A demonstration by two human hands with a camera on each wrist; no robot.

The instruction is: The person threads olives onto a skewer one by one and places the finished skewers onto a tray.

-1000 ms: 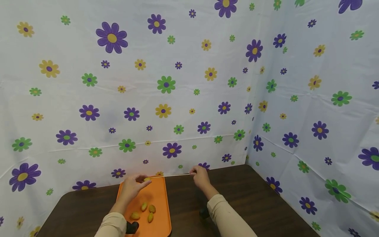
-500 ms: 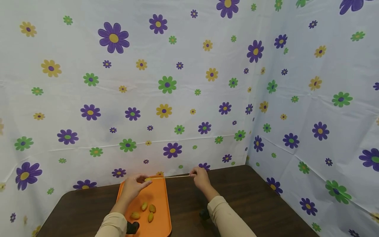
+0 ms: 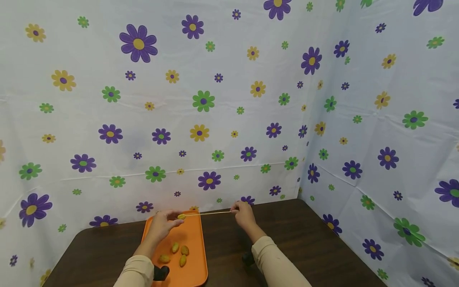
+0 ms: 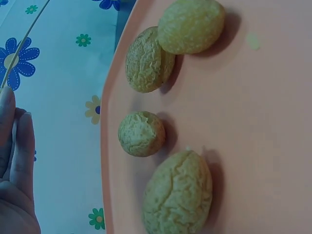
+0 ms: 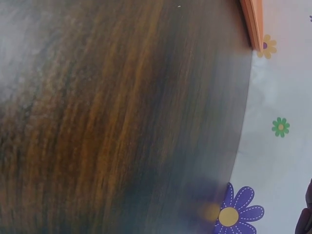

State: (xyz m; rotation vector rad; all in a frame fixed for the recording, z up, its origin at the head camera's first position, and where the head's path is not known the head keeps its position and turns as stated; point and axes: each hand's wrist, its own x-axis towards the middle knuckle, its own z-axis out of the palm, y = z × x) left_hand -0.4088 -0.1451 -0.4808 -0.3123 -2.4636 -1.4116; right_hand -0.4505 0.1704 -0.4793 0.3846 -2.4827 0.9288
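Above the far end of the orange tray (image 3: 193,239), my left hand (image 3: 161,225) pinches a small yellow fruit (image 3: 181,216) between thumb and fingers. A thin wooden skewer (image 3: 211,213) runs level from that fruit to my right hand (image 3: 244,215), which pinches its other end with the fingertips. Whether the tip is inside the fruit or only against it, I cannot tell. At the left edge of the left wrist view, part of my left hand (image 4: 17,170) shows with the skewer (image 4: 24,39) rising above it. Only a sliver of my right hand (image 5: 306,212) appears in the right wrist view.
Several wrinkled yellow-green fruits lie on the tray, among them one nearer the front (image 3: 164,259). The dark wooden table (image 3: 287,243) extends right of the tray. Flower-printed sheets (image 3: 222,119) hang behind and to the right.
More of the fruit shows past my left fingertips than before. Both hands stay in nearly the same place, with the skewer still stretched between them.
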